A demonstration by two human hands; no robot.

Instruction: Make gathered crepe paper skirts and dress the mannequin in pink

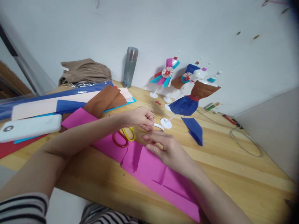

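Observation:
My left hand (pixel 143 118) is closed in a pinch on a narrow white strip (pixel 159 126), which curves off to the right of its fingertips. Just below it, my right hand (pixel 165 146) hovers over the pink paper with its fingers a little apart; nothing can be made out between them. The pink paper (pixel 149 166) lies creased on the table under both hands. Scissors with one red and one yellow handle (pixel 121 143) rest on it, left of my right hand.
Small mannequins in paper clothes (pixel 184 104) stand at the back right, near a blue paper scrap (pixel 195 129). A bottle (pixel 130 67), brown cloth (pixel 86 71), coloured papers (pixel 98 101) and a white device (pixel 32 127) are on the left. A cable (pixel 245 143) lies right.

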